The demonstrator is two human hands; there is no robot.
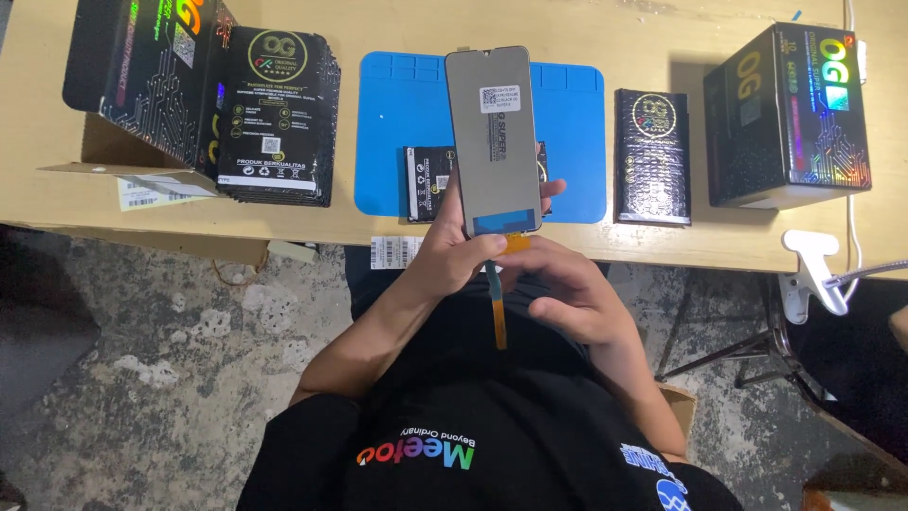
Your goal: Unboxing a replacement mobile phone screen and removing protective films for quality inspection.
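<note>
My left hand (452,257) grips a phone display panel (492,142) by its lower edge, thumb on the face. The panel stands upright over the table's front edge. It is dark grey, with a white sticker near the top and a blue strip at the bottom. An orange flex cable (498,322) hangs from its lower end. My right hand (572,289) is just right of and below the left, with its fingertips pinching the orange tab where the cable leaves the panel.
Behind the panel a blue work mat (397,123) lies on the wooden table (662,28), with a flat black packet (426,180) on it. A stack of black packets (274,114) and an open black box (142,66) stand left. Another packet (652,156), a black box (785,114) and a white clamp (813,270) sit right.
</note>
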